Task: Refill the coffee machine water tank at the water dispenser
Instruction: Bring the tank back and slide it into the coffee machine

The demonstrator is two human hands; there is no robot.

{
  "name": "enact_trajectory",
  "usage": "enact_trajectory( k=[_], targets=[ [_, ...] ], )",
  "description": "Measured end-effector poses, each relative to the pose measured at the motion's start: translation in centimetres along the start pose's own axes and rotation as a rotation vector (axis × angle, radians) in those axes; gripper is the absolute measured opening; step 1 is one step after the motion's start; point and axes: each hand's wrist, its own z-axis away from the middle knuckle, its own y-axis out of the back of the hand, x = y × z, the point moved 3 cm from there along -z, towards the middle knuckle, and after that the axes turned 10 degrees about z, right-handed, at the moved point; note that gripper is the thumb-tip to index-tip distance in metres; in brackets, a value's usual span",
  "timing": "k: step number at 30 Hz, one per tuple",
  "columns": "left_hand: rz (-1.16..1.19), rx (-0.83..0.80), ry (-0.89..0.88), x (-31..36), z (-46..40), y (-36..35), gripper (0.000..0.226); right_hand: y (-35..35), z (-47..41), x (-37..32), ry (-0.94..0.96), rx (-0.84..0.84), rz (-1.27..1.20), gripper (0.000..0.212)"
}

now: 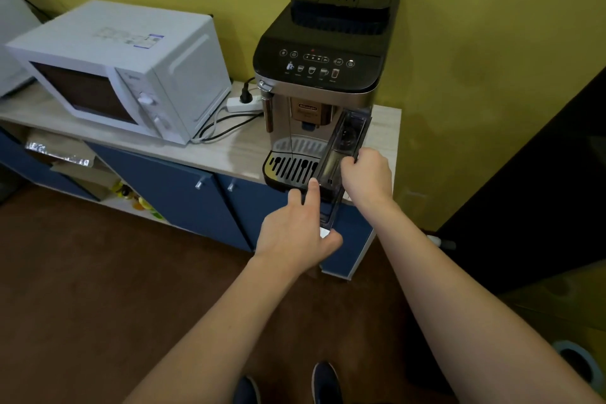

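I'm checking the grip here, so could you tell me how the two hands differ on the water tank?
The right hand grips the top edge of the water tank; the left hand supports its lower front end. The right is curled closed; the left has a finger extended up the tank's side. Both touch the partly withdrawn tank.

The clear, smoky tank stood upright, drawn partway forward out of the right front of the black-topped, silver-fronted coffee machine, which sat at the right end of the bench.
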Motion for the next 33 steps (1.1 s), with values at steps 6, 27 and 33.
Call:
enact_trajectory(
  k=[6, 27, 33],
  targets=[
    [0.012, -0.016, 0.011, 0.1, -0.2, 0.4, 0.091, 0.0, -0.5, 0.1, 0.009, -0.046, -0.011, 0.019],
    [-0.013, -0.032, 0.012, 1.0, -2.0, 1.4, 0.092, 1.3, -2.9, -0.6, -0.034, -0.198, -0.049, 0.017],
    [0.011, 0.013, 0.043, 2.1, -3.6, 0.5, 0.088, 1.6, -4.7, 0.2, -0.057, -0.209, -0.185, 0.017]
  ],
)
